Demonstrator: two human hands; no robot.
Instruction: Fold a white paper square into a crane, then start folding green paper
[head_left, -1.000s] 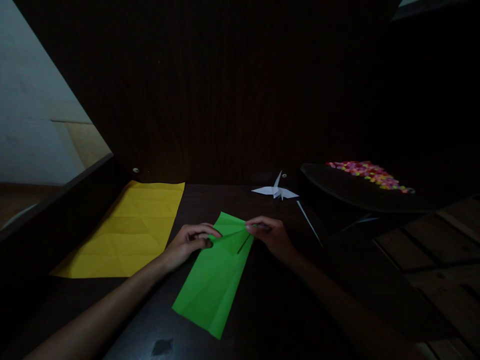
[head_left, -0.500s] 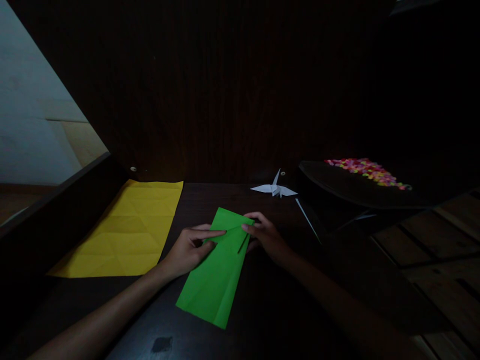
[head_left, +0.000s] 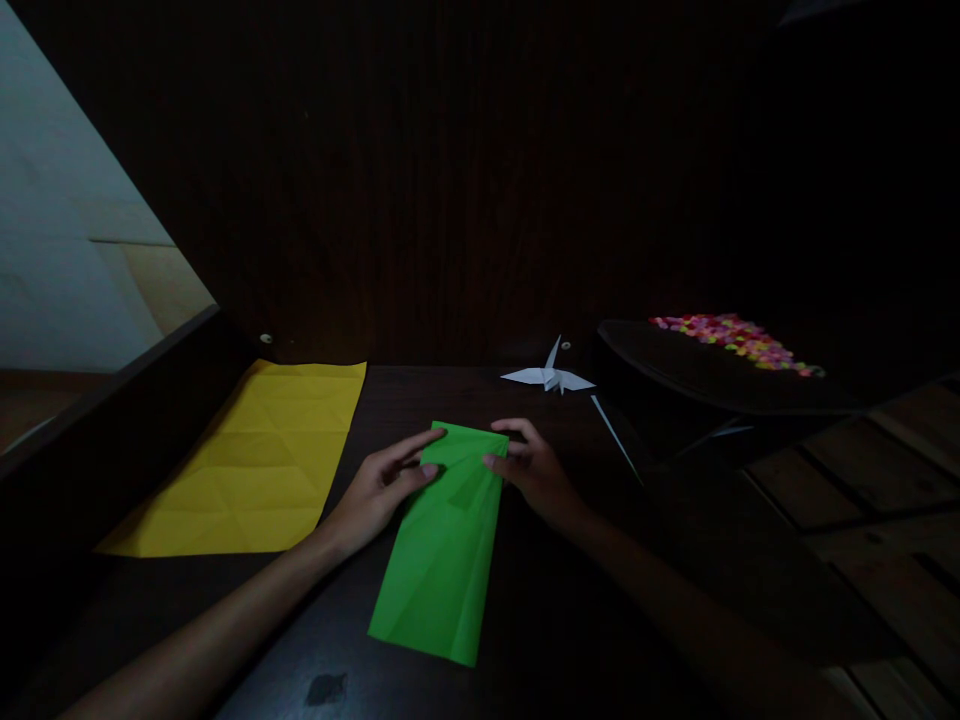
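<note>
A long folded sheet of green paper [head_left: 442,560] lies at a slight slant on the dark table between my hands, with crease lines fanning from its far right corner. My left hand [head_left: 386,485] is at its far left edge, the forefinger along the top corner and the thumb on the paper's face. At the far right corner, my right hand [head_left: 536,470] pinches the paper, thumb on top and other fingers behind. Beyond the hands rests a white origami crane [head_left: 551,379], wings spread.
A creased yellow sheet [head_left: 247,460] lies on the left, beside a raised dark ledge [head_left: 112,420]. Off to the right, a dark curved surface [head_left: 675,365] bears a heap of colourful small pieces [head_left: 739,340]. A thin white strip [head_left: 616,438] lies near the crane. A dark panel [head_left: 420,180] rises behind.
The green paper has turned a little and its near end has swung right. My left forefinger has moved from the paper's middle up to its far left corner. The right hand keeps its corner.
</note>
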